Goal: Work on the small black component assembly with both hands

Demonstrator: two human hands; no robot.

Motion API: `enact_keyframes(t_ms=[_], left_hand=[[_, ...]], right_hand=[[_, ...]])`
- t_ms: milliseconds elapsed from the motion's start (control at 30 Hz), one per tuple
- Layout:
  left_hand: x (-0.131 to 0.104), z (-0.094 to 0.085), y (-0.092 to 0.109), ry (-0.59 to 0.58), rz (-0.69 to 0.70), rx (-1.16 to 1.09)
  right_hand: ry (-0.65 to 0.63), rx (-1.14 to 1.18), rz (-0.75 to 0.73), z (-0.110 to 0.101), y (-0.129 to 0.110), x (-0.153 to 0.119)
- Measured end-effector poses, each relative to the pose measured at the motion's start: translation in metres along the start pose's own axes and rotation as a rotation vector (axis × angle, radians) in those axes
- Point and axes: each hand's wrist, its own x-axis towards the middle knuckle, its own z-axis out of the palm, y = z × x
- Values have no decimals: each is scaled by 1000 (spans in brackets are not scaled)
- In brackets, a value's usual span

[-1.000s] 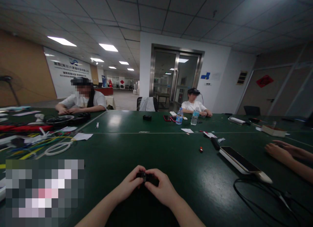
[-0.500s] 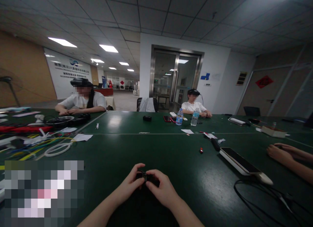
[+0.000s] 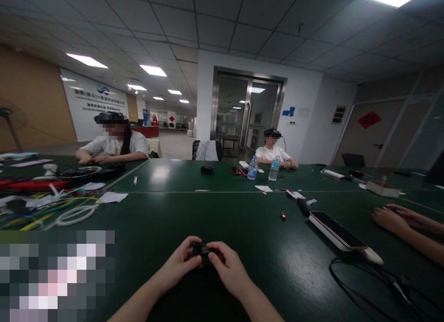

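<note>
Both of my hands are closed on a small black object (image 3: 201, 250) above the near part of the dark green table (image 3: 152, 225). My left hand (image 3: 179, 262) pinches its left side between thumb and fingers. On the opposite side, my right hand (image 3: 229, 266) grips it with the thumb in front and the fingers over the top. Fingers cover much of the object, and its kind is too small and dark to make out.
A white device with a dark screen (image 3: 336, 229) and a black cable (image 3: 333, 271) lie to the right, near another person's hands (image 3: 391, 220). Two water bottles (image 3: 253, 168) stand farther back. Tangled cables (image 3: 76, 214) and papers (image 3: 113, 197) lie at left. Two people sit across the table.
The black object has turned between my fingers and now looks more compact, with a broader dark face showing. My fingers have shifted slightly on it. The whole view has moved a little.
</note>
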Motion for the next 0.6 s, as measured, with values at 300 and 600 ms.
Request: enact_keyframes(t_ms=[300, 600], left_hand=[[-2, -2, 0, -21, 1, 44], [-2, -1, 3, -29, -6, 95]], right_hand=[[-5, -22, 37, -5, -11, -3], [-21, -40, -60, -3, -11, -3]])
